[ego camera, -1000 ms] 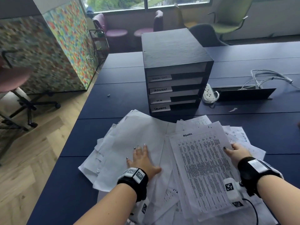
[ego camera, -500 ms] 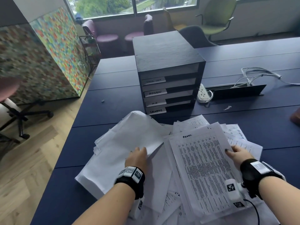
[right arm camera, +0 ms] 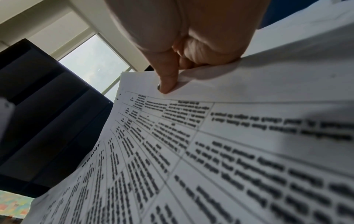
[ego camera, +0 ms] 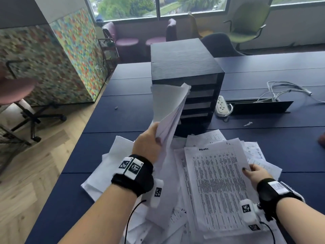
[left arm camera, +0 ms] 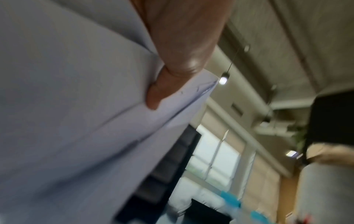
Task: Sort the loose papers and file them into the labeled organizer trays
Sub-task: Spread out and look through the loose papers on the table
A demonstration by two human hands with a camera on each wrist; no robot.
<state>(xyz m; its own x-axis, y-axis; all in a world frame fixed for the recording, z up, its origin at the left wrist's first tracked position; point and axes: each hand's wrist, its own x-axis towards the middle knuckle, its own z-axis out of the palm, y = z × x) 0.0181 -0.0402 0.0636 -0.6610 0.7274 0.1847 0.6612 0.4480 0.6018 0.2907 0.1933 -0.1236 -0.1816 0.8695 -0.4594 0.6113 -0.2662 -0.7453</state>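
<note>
- A matte navy table (ego camera: pixel 263 138) carries a boxy black organizer (ego camera: pixel 182 64).
- Left hand (ego camera: pixel 147 143) grips a raised, curling sheaf (ego camera: pixel 168 106) before its trays.
- Right hand (ego camera: pixel 255 173) pinches a flat printed page (ego camera: pixel 216 187) atop the scattered pile.

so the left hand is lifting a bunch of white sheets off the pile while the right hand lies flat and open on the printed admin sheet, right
Not quite. The left hand does lift a bunch of blank white sheets off the pile, but the right hand is not flat and open: its fingers pinch the edge of the printed white sheet marked ADMIN. The right wrist view shows the pinch.
</note>
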